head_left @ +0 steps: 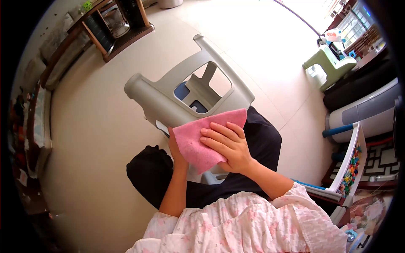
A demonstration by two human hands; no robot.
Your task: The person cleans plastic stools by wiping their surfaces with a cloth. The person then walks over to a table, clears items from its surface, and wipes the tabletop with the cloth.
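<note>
A pink cloth [192, 147] is spread out in front of my lap, over the near end of a grey plastic stool-like piece [168, 90]. My right hand [228, 145] lies across the cloth, its fingers side by side and slightly bent, holding it. Behind the cloth's left edge is my left hand [175, 147]; its fingers are mostly hidden, so what they grip is unclear. The grey piece is tipped over, legs pointing away from me, with a large square opening. Blue patches show through that opening.
Pale floor tiles [97, 114] surround me. A green stool [333, 67] stands at the far right. Nearer on the right is a white-framed tray [350, 168] with small colourful pieces. A wooden shelf unit [126, 42] stands at the upper left.
</note>
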